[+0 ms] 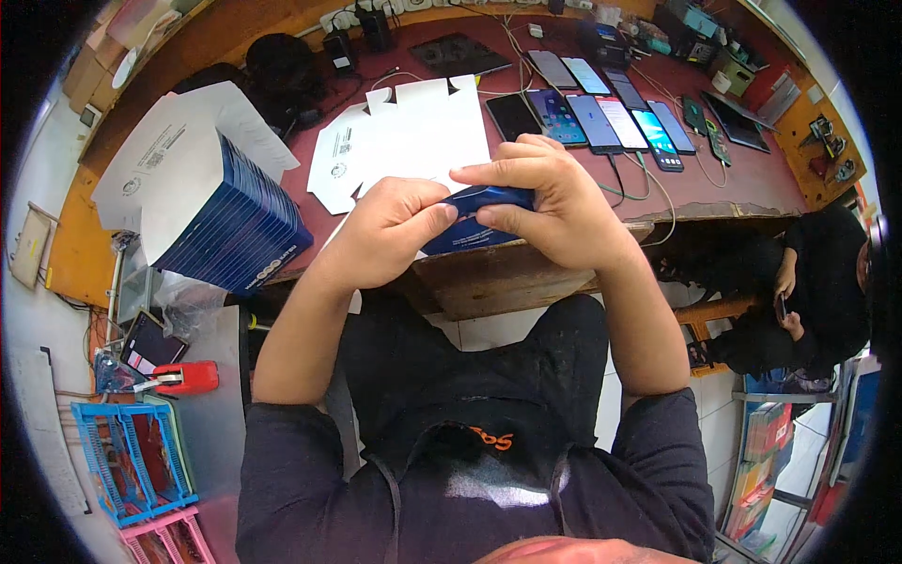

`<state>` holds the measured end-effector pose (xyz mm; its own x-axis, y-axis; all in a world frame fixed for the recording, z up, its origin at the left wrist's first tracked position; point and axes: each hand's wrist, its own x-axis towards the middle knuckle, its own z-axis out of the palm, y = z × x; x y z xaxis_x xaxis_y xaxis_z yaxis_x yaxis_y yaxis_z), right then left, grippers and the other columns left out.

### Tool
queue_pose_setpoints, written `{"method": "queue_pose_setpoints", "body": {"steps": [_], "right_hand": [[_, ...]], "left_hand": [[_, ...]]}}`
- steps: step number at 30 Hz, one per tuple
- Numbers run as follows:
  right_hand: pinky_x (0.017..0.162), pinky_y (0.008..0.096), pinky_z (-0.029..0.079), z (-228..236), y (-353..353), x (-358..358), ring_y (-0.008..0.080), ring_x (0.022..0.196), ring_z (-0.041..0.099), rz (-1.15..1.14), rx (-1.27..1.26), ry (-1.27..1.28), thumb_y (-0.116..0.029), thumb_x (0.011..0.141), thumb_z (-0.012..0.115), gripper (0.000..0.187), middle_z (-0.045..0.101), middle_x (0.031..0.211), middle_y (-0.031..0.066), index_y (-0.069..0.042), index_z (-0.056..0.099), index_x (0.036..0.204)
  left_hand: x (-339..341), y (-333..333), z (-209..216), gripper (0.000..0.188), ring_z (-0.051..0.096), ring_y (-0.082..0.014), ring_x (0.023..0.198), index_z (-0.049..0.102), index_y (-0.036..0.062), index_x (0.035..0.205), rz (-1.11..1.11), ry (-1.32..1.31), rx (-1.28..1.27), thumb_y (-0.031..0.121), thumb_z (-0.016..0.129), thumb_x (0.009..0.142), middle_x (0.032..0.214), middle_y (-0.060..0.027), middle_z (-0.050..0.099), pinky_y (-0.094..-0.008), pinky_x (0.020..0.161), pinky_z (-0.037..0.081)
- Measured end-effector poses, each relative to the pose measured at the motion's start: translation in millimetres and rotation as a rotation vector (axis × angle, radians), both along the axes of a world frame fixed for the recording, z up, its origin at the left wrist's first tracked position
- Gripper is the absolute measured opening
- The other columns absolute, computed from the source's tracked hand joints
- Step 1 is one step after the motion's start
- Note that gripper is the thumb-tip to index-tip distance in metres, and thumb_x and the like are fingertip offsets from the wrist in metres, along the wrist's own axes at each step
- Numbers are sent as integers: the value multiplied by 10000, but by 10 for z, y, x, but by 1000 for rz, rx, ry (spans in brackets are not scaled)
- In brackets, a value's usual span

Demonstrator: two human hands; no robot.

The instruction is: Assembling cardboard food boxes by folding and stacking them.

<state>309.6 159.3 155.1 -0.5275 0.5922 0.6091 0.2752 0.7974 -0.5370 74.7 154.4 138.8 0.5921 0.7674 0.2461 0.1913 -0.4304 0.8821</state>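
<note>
A white die-cut cardboard sheet (413, 127) with tabs along its edges lies flat on the table in front of me. Near the table's front edge, a blue printed cardboard panel (479, 235) is folded up between my hands; it seems to belong to that sheet. My left hand (390, 230) pinches the blue panel's left end between thumb and bent fingers. At the right end my right hand (550, 197) is closed on the same panel, thumb below and fingers above. To the left stands a thick stack of blue-and-white cardboard sheets (230, 221), partly past the table edge.
Several phones (597, 122) with cables lie at the back right. A dark tablet (458, 54) lies at the back. Left of me are a red tape dispenser (186, 378) and a blue plastic rack (136, 461). At the right sits another person (813, 291) holding a phone.
</note>
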Motion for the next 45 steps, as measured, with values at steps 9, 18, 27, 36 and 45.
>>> {"method": "queue_pose_setpoints", "body": {"steps": [9, 18, 27, 36, 45], "right_hand": [[717, 314, 438, -102, 86, -24, 162, 712, 582, 18, -25, 102, -95, 796, 762, 183, 667, 769, 69, -39, 750, 970], [965, 423, 455, -244, -219, -104, 334, 1123, 565, -266, 585, 346, -184, 701, 805, 244, 651, 1205, 123, -184, 788, 945], [949, 502, 516, -307, -517, -284, 454, 1180, 567, 36, 478, 292, -333, 639, 824, 384, 650, 1235, 127, -140, 776, 968], [932, 499, 521, -311, -505, -327, 438, 1101, 608, -173, 492, 319, -385, 803, 728, 444, 621, 1204, 238, -13, 737, 1045], [900, 445, 528, -424, -564, -409, 399, 1080, 617, -330, 332, 377, -191, 643, 865, 545, 604, 1235, 256, 0, 702, 1127]], "left_hand": [[21, -51, 84, 314, 504, -136, 619, 591, -52, 770, 42, 73, 62, 202, 563, 952, 661, -97, 548, -320, 600, 415], [-46, -192, 219, 240, 582, -75, 756, 689, -49, 925, 172, -391, -78, 164, 594, 983, 822, -19, 676, -235, 701, 484], [56, -389, 410, 325, 604, -128, 994, 522, 3, 1245, 75, -746, -390, 114, 551, 941, 1079, -53, 618, -290, 876, 505], [352, -610, 234, 231, 597, -161, 946, 563, -17, 1150, 223, -414, 149, 106, 448, 991, 1031, -80, 625, -312, 837, 483], [384, -673, 22, 348, 565, -182, 1101, 503, -11, 1285, 85, -514, -170, 226, 444, 1038, 1207, -105, 585, -338, 954, 450]]}}
